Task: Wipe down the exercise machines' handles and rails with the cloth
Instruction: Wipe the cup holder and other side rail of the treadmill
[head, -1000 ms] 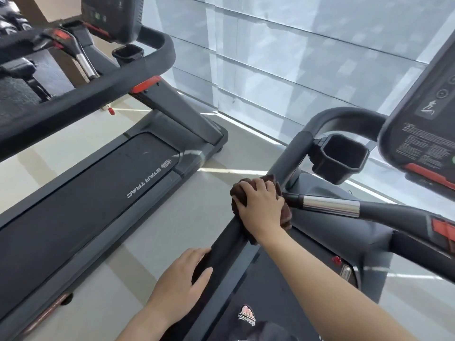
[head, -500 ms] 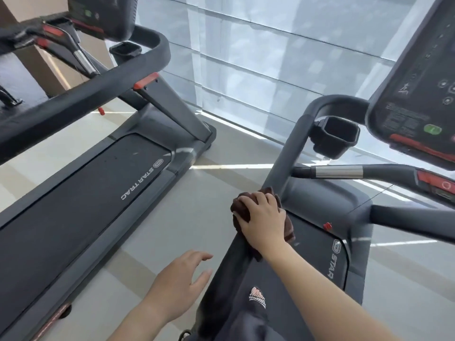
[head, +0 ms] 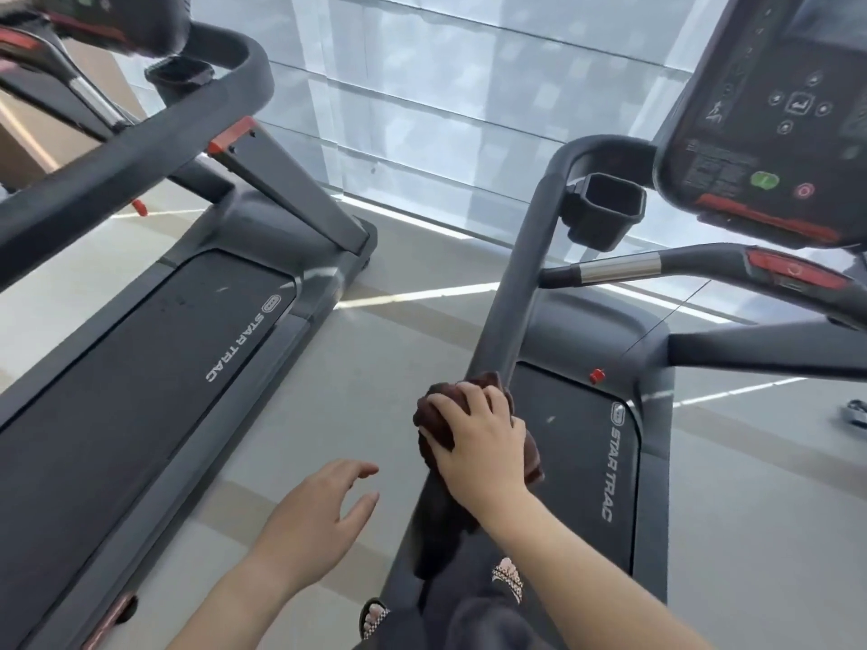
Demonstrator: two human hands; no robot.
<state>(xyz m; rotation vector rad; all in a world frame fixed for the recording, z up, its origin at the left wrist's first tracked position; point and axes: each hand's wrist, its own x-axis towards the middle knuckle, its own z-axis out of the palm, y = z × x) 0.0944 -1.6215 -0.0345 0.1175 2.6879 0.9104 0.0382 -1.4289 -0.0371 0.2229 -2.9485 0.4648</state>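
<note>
Right grip over cloth, on rail

Pale tiled floor — two dark treadmills stand on it.

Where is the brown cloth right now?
In the head view, low and centre-right: the brown cloth is wrapped around the treadmill's side rail, under the right hand.

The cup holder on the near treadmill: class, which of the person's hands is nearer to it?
Right. The right hand presses the cloth onto the side rail that runs up to the cup holder. The left hand hovers open, lower and off to the left of the rail.
</note>
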